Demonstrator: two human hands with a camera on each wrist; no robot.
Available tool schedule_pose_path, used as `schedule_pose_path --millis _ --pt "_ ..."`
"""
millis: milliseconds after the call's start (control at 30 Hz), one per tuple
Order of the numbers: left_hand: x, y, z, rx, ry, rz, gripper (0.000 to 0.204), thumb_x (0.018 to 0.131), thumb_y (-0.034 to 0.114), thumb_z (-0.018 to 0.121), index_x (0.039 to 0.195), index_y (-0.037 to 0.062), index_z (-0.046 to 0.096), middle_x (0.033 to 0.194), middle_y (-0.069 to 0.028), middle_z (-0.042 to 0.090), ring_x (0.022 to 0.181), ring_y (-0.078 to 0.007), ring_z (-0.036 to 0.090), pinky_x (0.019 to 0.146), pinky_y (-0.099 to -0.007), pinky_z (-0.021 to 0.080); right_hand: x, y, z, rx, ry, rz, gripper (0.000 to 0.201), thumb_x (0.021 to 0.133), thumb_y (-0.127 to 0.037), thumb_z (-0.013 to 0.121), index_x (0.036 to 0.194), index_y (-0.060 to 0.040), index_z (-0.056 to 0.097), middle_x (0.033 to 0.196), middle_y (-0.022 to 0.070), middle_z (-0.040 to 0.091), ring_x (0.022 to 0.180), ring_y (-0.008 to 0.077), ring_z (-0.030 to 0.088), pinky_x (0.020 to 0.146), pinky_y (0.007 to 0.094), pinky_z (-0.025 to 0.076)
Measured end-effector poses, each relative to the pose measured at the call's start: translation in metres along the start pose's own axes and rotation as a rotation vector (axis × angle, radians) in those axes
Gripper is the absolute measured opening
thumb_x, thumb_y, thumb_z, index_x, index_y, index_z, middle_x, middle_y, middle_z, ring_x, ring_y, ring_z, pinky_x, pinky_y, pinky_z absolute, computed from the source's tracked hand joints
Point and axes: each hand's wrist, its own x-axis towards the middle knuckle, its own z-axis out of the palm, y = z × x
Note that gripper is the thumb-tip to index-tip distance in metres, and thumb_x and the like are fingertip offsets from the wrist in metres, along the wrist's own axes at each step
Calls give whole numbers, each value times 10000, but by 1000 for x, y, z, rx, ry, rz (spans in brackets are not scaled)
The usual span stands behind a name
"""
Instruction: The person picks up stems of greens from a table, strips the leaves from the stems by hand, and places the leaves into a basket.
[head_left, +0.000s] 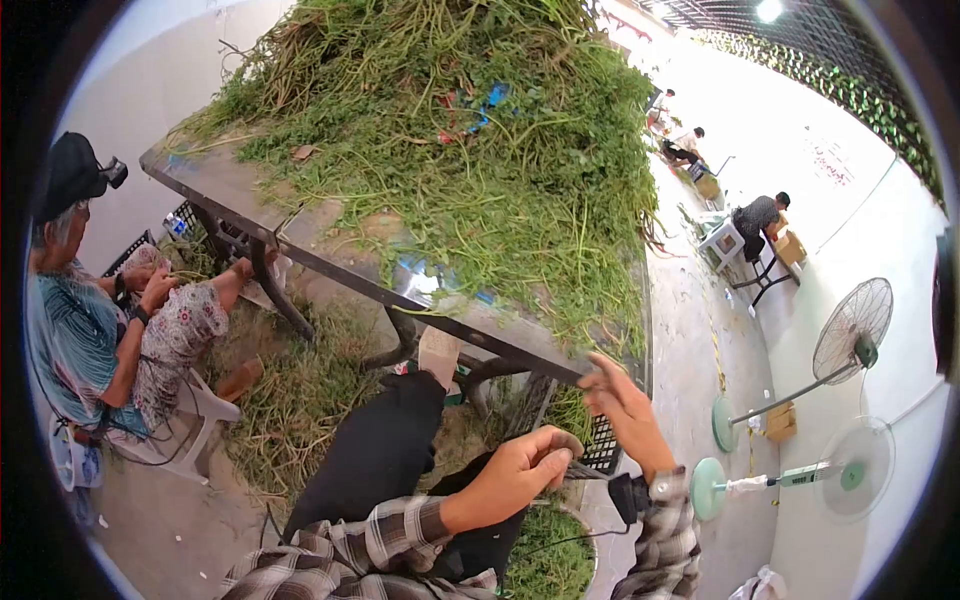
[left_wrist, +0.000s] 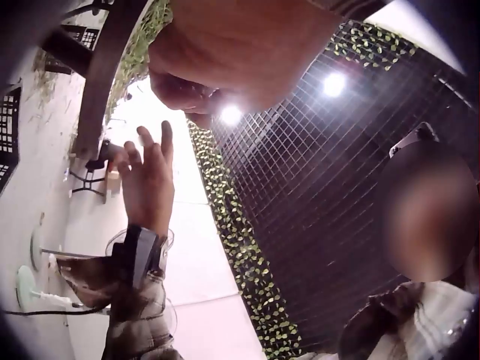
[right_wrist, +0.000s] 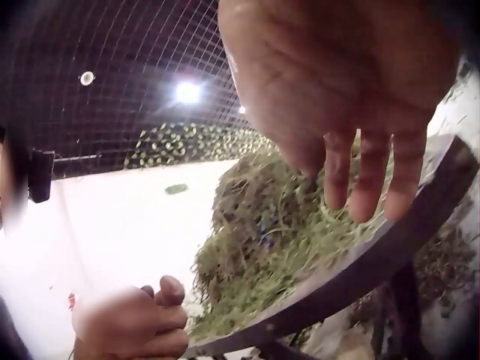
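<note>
My left hand (head_left: 515, 480) is low in front of my lap in the head view, with its fingers curled in and the thumb against the index finger. No object shows between them, and the right wrist view shows the same curled left hand (right_wrist: 135, 326). Just beyond it, my right hand (head_left: 632, 415) reaches up to the front edge of the table (head_left: 450, 318), fingers extended and apart. In the left wrist view, the right hand (left_wrist: 148, 184) has nothing in its grasp. A large heap of green leafy stems (head_left: 520, 170) covers the table.
Under my arms stand a black plastic crate (head_left: 603, 445) and a round container of greens (head_left: 550, 555). Loose stems (head_left: 290, 400) litter the floor. A seated person (head_left: 95, 320) works at the left. Two standing fans (head_left: 853, 325) are on the right.
</note>
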Motion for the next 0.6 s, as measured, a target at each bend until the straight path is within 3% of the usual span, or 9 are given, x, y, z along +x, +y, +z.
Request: schedule_pose_path --millis 33,67,133,233,267,333,433,533,600 --pt "-2 3 -2 -28 -5 2 207 945 166 476 1070 17 547 701 35 492 613 -20 411 546 -177 334 15 -10 10 -126 -123 -65 472 876 -33 440 1343 -57 378 1010 122 567 879 194 562 792 303 449" --pt "-4 5 -6 -31 -12 10 207 945 166 476 1070 17 547 701 35 492 613 -20 411 546 -177 334 31 -16 20 -137 -119 -67 472 876 -33 440 1343 -57 378 1010 122 567 879 194 562 792 303 449" --pt "-7 9 -14 -59 25 20 206 947 173 472 1062 23 555 688 32 494 584 -19 393 523 -173 311 63 -23 40 -311 -307 -307 490 855 -21 440 1340 -71 383 1019 160 560 943 269 548 854 352 424" --pt "-10 16 -26 -119 80 66 197 946 168 471 1047 26 565 684 25 500 557 -18 387 497 -173 301 107 -43 72 -444 -418 -457 485 854 -32 444 1333 -90 397 967 137 556 946 285 533 864 371 416" --pt "-12 19 -29 -159 113 74 194 946 163 471 1045 26 566 681 23 500 546 -18 385 487 -174 299 121 -44 82 -451 -423 -451 485 854 -32 444 1333 -90 397 967 137 556 946 285 533 864 371 416" --pt "-15 25 -37 -154 148 84 192 948 160 468 1042 24 565 678 20 500 540 -19 384 483 -176 299 149 -42 98 -473 -589 -437 473 838 -43 461 1307 -89 417 997 194 545 938 367 530 839 436 414" --pt "-19 35 -49 -155 193 103 191 950 154 464 1037 17 564 675 12 501 532 -24 384 479 -179 300 187 -38 111 -583 -654 -470 484 831 -63 482 1309 -98 416 993 200 539 931 375 532 818 455 418" --pt "-22 39 -57 -182 224 102 192 949 148 463 1033 7 563 673 3 503 531 -27 384 481 -181 304 230 -27 117 -655 -606 -537 484 831 -79 485 1310 -112 421 1026 205 531 930 382 534 812 465 424" --pt "-23 39 -61 -191 245 89 193 948 145 463 1032 1 562 672 -1 504 531 -28 384 482 -182 307 260 -25 120 -698 -637 -461 470 849 -86 448 1317 -87 410 1104 218 510 986 382 523 865 444 420"
